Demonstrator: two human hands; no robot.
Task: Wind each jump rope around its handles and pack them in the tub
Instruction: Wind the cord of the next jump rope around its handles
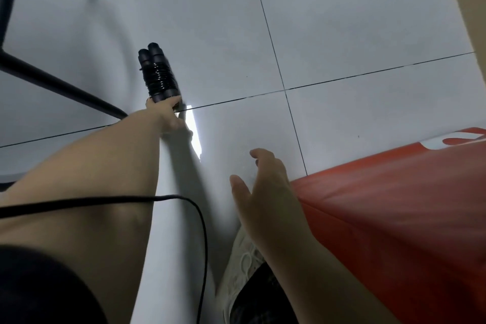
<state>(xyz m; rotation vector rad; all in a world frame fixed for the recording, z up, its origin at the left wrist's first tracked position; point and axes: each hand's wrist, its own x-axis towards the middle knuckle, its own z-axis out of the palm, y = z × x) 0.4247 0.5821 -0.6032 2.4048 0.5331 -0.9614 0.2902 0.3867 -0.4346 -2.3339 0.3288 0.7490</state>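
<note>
A wound rope is held at its near end on the floor by the left hand.

The left hand [168, 117] is stretched out toward 11 o'clock, and its fingers are curled round the near end of the rope [158, 73], a black bundle of two handles side by side with cord coiled tightly about them. The bundle is laid on the floor [342, 34] and pointed toward 12 o'clock from the hand. The right hand [265, 187] is held loose at 5 o'clock of the left, fingers relaxed and spread, nothing grasped; whether the floor is touched cannot be told. A red bag [394, 218] is seen just beside it at 3 o'clock. A black cable [200, 218] is draped across the left arm at 7 o'clock. Chair legs [52, 84] are seen at 10 o'clock.
</note>
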